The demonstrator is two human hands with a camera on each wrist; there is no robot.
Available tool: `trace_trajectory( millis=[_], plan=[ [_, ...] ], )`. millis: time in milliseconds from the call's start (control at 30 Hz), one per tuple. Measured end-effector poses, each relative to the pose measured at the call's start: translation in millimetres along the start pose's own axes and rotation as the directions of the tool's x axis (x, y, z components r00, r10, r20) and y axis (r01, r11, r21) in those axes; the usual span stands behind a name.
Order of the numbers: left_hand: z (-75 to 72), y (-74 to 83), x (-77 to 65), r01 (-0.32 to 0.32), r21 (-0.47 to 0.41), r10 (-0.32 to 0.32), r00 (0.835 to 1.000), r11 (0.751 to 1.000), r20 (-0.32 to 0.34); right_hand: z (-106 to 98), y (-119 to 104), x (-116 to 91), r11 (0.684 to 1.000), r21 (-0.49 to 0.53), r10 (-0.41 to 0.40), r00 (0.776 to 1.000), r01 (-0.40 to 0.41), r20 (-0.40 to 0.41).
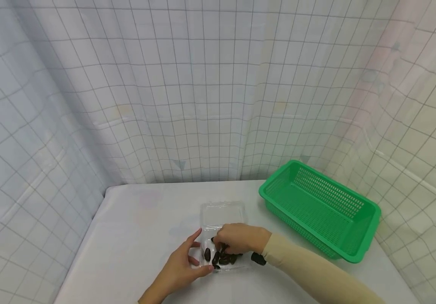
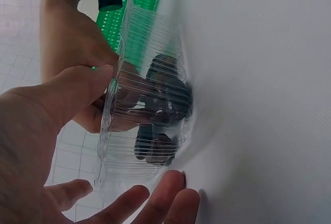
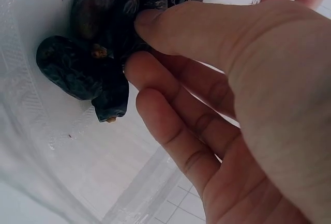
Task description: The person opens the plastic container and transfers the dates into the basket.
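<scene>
At the frame's lower centre, our left hand (image 1: 180,266) had its grip apart, thumb on a clear container's (image 2: 106,115) rim. Our right hand (image 1: 241,237) touched dark dates (image 3: 70,69) inside — whether clamped, we couldn't tell. Beyond, right of frame, we saw a green basket (image 1: 317,211).

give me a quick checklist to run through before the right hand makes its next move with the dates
1. Lid folded back: ok, it lies open on the far side of the clear plastic container.
2. Left hand in place: ok, beside the container with its thumb at the rim.
3. Dates within reach: ok, several lie in the container, at the fingers of the right hand.
4. Date securely pinched: cannot tell, the fingertips are partly hidden among the dates.
5. Green basket upright: ok, standing to the right.
</scene>
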State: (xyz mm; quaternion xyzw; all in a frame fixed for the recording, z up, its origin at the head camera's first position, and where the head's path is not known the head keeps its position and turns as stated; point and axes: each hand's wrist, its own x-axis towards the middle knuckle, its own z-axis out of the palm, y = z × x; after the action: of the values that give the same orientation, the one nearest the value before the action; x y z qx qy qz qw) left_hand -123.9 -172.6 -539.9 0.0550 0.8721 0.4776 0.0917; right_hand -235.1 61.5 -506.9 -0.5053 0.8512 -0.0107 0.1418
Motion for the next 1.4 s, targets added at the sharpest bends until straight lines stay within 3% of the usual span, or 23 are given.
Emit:
trace_trajectory(
  millis=[333,1000,1400],
  plan=[
    [-4.4,1.8,-0.7,-0.056,0.063,0.053,0.998,0.996,0.039,1.2,1.9,-5.0,1.000,0.014,0.004,1.000,-0.004,-0.017],
    [-6.7,-0.5,1.5,-0.044,0.063,0.042,0.998,0.997,0.040,-12.0,12.8,-27.3,0.999,0.041,-0.005,0.993,0.010,-0.116],
    [-4.2,-1.4,3.7,-0.061,0.073,0.059,0.998,0.995,0.030,-25.0,32.8,-47.3,0.997,0.071,-0.014,0.979,0.030,-0.204]
  ],
)
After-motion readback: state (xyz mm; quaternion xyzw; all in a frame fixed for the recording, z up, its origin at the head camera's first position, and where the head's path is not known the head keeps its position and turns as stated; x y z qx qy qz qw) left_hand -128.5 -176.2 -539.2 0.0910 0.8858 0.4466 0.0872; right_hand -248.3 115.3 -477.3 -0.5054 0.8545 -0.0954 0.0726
